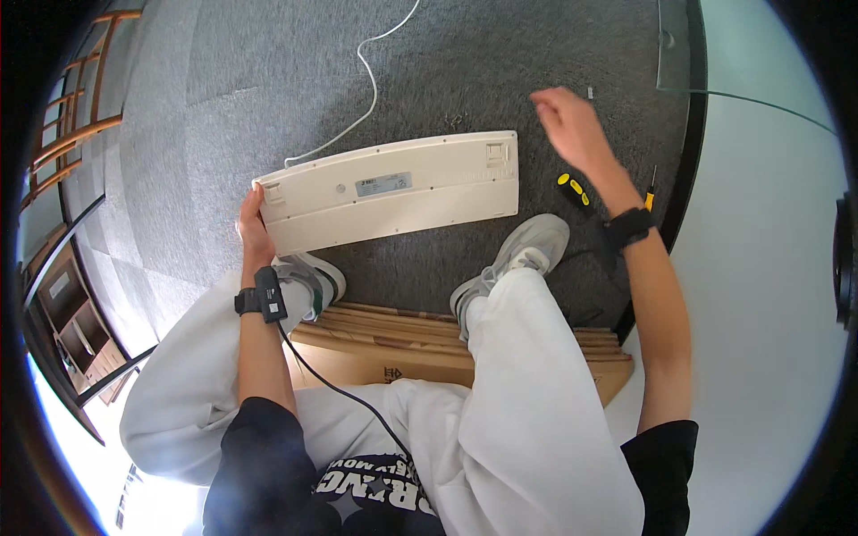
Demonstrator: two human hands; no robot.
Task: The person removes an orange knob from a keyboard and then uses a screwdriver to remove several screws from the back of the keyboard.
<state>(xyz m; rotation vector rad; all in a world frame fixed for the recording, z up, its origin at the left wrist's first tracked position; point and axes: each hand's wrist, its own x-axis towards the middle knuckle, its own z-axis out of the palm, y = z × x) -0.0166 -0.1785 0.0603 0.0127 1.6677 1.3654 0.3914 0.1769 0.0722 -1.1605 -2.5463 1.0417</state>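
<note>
A cream keyboard (393,207) lies upside down across the carpet in front of me, with its label, small screw holes and folding feet showing. My left hand (256,234) grips its left end, thumb on the underside. Past the keyboard's right end, my right hand (572,129) hovers over the carpet, its fingers drawn together. Whatever it may hold is too small to make out. Below that hand lies a yellow-and-black handle (574,189), apparently a screwdriver's. A slim yellow screwdriver (651,189) rests farther right. Several tiny screws (456,119) are scattered beyond the keyboard's far edge.
A white cable (374,89) runs from the keyboard to the far edge. Flattened cardboard (384,344) lies beneath my legs, and my shoes (527,255) stand just before the keyboard. A white surface (751,268) borders the carpet on the right. Wooden chair frames (80,134) stand left.
</note>
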